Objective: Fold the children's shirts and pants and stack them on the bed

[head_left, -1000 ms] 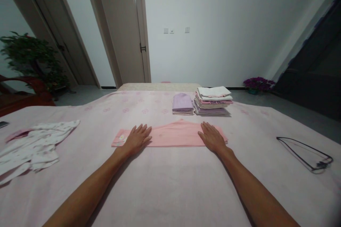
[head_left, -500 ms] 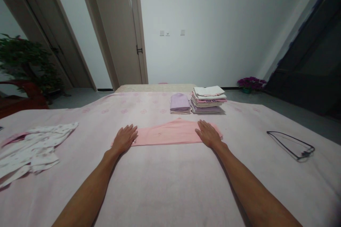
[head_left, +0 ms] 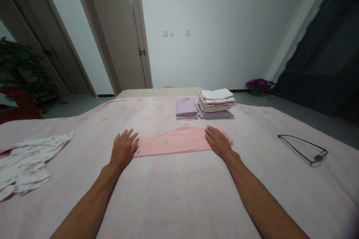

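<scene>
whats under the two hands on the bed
Both rest flat on the folded pink garment: the left hand on its left end, the right hand on its right end. The cloth beneath each palm is hidden.

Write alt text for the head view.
Two bare hands, left and right, press flat on the ends of a folded pink cloth on a pink bedspread. Behind lie folded stacks; a hanger lies right, white clothes left.

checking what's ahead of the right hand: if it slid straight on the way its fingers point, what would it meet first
Probably the folded purple cloth. The right hand lies flat on the pink garment, fingers aimed up-left, with bare bedspread between; depth is uncertain.
</scene>
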Demonstrator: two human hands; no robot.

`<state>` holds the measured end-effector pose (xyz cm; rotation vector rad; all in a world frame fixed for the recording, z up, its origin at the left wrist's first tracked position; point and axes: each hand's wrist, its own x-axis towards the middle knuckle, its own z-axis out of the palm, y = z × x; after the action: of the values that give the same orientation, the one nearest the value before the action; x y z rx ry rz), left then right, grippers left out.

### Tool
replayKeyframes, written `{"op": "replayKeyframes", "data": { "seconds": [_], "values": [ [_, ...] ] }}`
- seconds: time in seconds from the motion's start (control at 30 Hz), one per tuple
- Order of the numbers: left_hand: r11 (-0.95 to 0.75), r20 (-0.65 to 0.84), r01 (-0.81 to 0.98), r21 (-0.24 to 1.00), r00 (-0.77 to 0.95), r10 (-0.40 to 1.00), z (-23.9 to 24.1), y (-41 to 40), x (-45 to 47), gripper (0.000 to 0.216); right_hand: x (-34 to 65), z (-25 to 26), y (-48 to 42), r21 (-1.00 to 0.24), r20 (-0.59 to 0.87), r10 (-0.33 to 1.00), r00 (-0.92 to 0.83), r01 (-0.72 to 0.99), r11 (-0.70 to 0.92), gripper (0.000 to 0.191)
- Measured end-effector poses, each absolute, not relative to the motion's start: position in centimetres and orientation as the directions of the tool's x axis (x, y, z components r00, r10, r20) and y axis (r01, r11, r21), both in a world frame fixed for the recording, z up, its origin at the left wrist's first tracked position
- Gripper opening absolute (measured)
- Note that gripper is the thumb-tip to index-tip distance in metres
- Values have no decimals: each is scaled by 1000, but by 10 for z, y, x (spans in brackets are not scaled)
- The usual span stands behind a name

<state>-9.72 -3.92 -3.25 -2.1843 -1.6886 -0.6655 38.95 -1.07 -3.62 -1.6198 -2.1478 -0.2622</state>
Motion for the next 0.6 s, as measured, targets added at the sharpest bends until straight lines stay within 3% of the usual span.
{"op": "replayKeyframes", "data": {
  "seconds": [0.1,0.2,0.37,0.6],
  "values": [
    [-526,654,848,66,362,664,-20,-52,-69,22,384,-25,-22,-154,562,765,-314,869,470,26],
    [-653,643,752,91,456,615,-13,-62,-33,15,369,-13,-36,-182,578,700,-419,770,611,16],
    [-700,550,708,97,548,630,-11,-67,-2,19,336,-2,-55,-202,526,667,-527,685,700,16],
    [-690,485,705,166,551,679,-14,-67,-5,15,324,-2,-56,-137,487,620,-615,647,750,17]
  ]
}}
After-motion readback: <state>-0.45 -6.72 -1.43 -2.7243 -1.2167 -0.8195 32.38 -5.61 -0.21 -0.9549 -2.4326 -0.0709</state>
